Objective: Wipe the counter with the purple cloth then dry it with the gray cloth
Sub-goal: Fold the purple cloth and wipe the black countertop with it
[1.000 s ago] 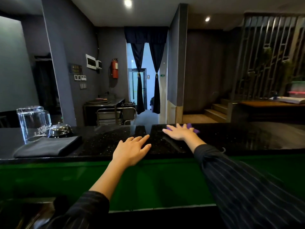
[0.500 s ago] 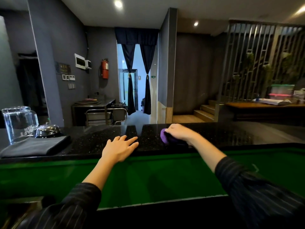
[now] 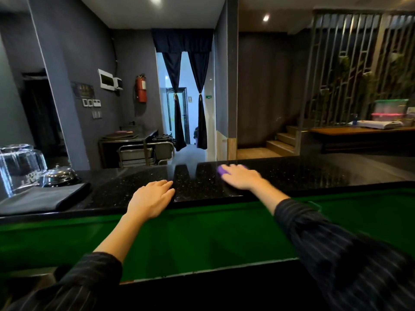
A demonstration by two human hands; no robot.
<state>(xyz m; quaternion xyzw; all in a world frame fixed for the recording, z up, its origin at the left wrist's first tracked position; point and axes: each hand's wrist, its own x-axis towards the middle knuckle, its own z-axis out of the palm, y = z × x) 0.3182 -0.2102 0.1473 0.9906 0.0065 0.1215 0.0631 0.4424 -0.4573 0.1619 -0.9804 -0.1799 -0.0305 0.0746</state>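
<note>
The black speckled counter (image 3: 303, 176) runs across the view above a green front panel. My right hand (image 3: 241, 178) lies flat on the purple cloth (image 3: 222, 170), pressing it onto the counter near the far edge; only a purple corner shows past the fingers. Resting on the counter's near edge, left of centre, is my left hand (image 3: 152, 198) with straight fingers and nothing in it. The gray cloth (image 3: 42, 198) lies folded flat at the counter's left end, apart from both hands.
A clear glass pitcher (image 3: 19, 167) and a metal call bell (image 3: 59, 176) stand behind the gray cloth at the left. Beyond the counter are a steel cart (image 3: 143, 153), a curtained doorway and steps at the right.
My right hand has slid the purple cloth from the near side back toward the far edge, its fingers flattening over it. The left hand stays at the near edge.
</note>
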